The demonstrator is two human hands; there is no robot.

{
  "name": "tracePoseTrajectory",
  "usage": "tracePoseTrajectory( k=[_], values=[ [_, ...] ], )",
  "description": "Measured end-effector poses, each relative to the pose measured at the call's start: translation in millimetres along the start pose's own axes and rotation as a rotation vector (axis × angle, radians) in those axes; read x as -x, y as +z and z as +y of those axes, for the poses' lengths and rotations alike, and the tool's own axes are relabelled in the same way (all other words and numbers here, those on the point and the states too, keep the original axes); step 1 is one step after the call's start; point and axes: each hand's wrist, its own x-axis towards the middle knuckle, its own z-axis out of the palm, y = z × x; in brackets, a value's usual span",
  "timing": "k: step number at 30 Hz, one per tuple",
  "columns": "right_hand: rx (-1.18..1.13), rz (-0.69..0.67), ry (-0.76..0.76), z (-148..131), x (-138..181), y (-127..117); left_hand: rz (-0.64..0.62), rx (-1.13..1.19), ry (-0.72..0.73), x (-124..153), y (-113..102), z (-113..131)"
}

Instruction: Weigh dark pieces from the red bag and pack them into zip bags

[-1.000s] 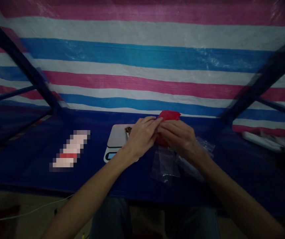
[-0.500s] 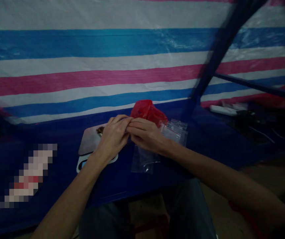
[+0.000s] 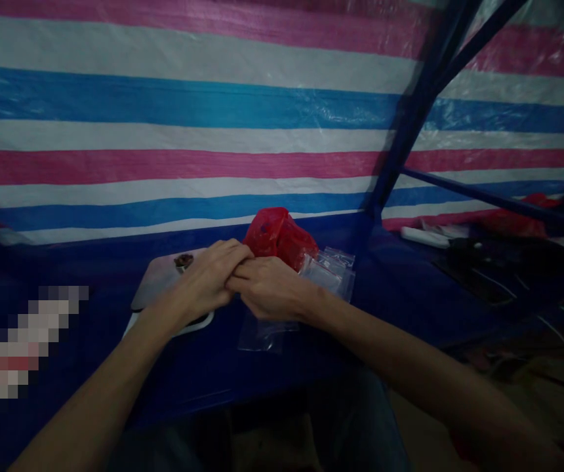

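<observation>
The left hand (image 3: 203,282) and right hand (image 3: 272,288) are closed toward each other at the centre, their fingers (image 3: 237,282) overlapping; whether either grip holds a small item cannot be determined, as the fingers hide that area. The work in hand is close two-handed finger manipulation above the desk. A crumpled red plastic bag (image 3: 275,236) rests directly behind the right hand. Clear resealable plastic bags (image 3: 328,272) lie under and beside the right hand, crowding the work area. A white digital scale (image 3: 159,278) sits beneath the left hand, carrying a small brown item (image 3: 183,261). A pixelated, unreadable packet (image 3: 26,347) lies farther left on the blue-covered desk (image 3: 272,373).
</observation>
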Motion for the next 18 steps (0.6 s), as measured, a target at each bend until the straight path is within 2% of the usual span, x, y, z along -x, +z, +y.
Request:
tracePoseTrajectory(
  k=[2, 4, 8, 10, 12, 14, 16, 18],
  values=[
    [0.023, -0.042, -0.004, 0.6, -0.3, 4.5, -0.041, -0.006, 0.01, -0.4, 1.2, 3.9],
    [0.032, 0.024, -0.033, 3.0, 0.0, 7.3, -0.016, -0.05, 0.022, -0.3, 1.4, 6.1],
    [-0.032, 0.411, -0.142, 5.7, 2.6, 0.5, 0.111, -0.118, 0.025, 2.5, -6.9, 0.2],
    [-0.098, 0.591, -0.14, 4.7, 1.8, -6.5, 0.208, -0.15, 0.018, 5.8, -16.9, -10.0],
    [-0.175, 0.715, 0.004, 4.5, -4.0, -11.5, 0.384, -0.198, -0.05, 10.2, -30.2, -25.5],
    [-0.283, 0.746, 0.251, 7.5, -16.3, -11.5, 0.507, -0.225, -0.168, 15.5, -43.8, -44.6],
    [-0.421, 0.664, 0.459, 13.3, -33.4, -5.3, 0.554, -0.237, -0.248, 21.6, -53.9, -64.8],
    [-0.548, 0.503, 0.554, 19.2, -51.6, 5.6, 0.566, -0.265, -0.296, 29.1, -57.6, -83.3]
  ],
)
